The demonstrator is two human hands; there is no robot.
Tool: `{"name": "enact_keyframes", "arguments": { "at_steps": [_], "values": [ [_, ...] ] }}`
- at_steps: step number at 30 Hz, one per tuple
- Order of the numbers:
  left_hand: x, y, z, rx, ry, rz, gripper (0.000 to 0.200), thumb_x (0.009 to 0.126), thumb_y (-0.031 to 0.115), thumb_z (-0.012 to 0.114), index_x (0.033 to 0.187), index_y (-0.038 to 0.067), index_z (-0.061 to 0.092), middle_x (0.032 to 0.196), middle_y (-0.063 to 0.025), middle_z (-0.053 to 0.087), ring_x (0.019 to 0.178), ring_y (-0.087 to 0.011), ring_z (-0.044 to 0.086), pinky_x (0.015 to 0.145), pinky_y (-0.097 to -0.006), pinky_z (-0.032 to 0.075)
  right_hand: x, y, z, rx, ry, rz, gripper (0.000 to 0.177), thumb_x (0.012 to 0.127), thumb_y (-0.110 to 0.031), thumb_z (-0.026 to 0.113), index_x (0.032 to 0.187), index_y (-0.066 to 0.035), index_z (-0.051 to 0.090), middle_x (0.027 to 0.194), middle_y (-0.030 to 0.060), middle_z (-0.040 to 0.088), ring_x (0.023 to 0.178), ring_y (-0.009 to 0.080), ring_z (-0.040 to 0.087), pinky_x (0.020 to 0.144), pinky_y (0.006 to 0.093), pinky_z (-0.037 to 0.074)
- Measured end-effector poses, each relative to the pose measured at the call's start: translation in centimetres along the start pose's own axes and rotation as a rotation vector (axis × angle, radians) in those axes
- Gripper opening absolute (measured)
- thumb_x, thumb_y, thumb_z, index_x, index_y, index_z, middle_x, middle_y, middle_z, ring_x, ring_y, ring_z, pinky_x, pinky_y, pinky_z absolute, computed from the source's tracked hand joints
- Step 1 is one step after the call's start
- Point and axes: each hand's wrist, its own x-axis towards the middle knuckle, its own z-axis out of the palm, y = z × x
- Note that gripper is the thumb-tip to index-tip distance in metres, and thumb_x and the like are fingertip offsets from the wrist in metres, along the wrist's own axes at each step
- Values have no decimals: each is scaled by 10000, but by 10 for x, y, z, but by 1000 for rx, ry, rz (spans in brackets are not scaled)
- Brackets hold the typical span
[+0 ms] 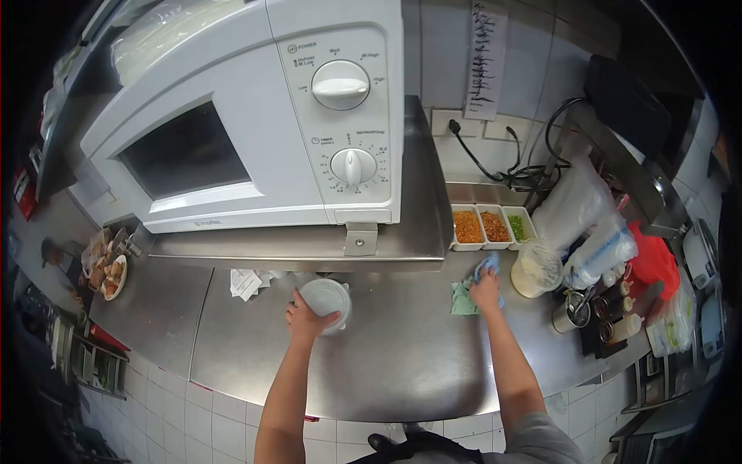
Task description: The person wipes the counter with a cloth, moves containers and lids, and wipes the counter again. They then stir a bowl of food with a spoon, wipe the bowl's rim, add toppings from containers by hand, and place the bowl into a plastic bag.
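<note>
My left hand (306,316) wraps the near left side of a round, clear plastic container (328,298) with a lid, the thumb lying along its front and a finger up its left side. The container is on the steel counter (402,340). Over to the right, my right hand (486,289) has its fingers closed on a blue cloth (488,266). A pale green cloth (463,301) lies flat just left of that hand. Crumpled white paper slips (246,284) are left of the container.
A white microwave (255,116) sits on a steel shelf (309,251) overhanging the counter's back. Three small trays of chopped toppings (467,228) stand behind the right hand. A tub (536,269), a metal cup (570,312) and sauce bottles (624,328) crowd the right side. A person (56,255) is far left.
</note>
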Motion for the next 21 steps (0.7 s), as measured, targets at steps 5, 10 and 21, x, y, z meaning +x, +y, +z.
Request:
{"name": "enact_keyframes", "arguments": {
  "at_steps": [5, 10, 21],
  "values": [
    [7, 5, -13, 10, -92, -78, 1328, 439, 437, 886, 1424, 55, 81, 1326, -265, 346, 1222, -417, 342, 961, -509, 355, -15, -82, 52, -233, -77, -96, 673, 753, -221, 602, 1352, -22, 371, 1462, 212, 231, 1345, 415, 197, 1058, 538, 219],
    [46, -55, 16, -402, -164, 8, 1006, 522, 274, 879, 1285, -73, 323, 1154, -224, 542, 1071, -315, 540, 812, -413, 494, -59, -161, 79, -100, -163, -298, 632, 744, -183, 599, 1318, -2, 406, 1428, 202, 308, 1325, 376, 266, 1043, 533, 237],
    [-103, -119, -83, -1496, -142, -231, 477, 823, 44, 604, 1251, -57, 418, 1191, -187, 535, 1062, -296, 564, 857, -419, 511, -56, -154, 97, 309, -219, -736, 316, 699, -73, 576, 1006, -52, 646, 1095, 191, 596, 1015, 379, 554, 853, 439, 441]
  ]
}}
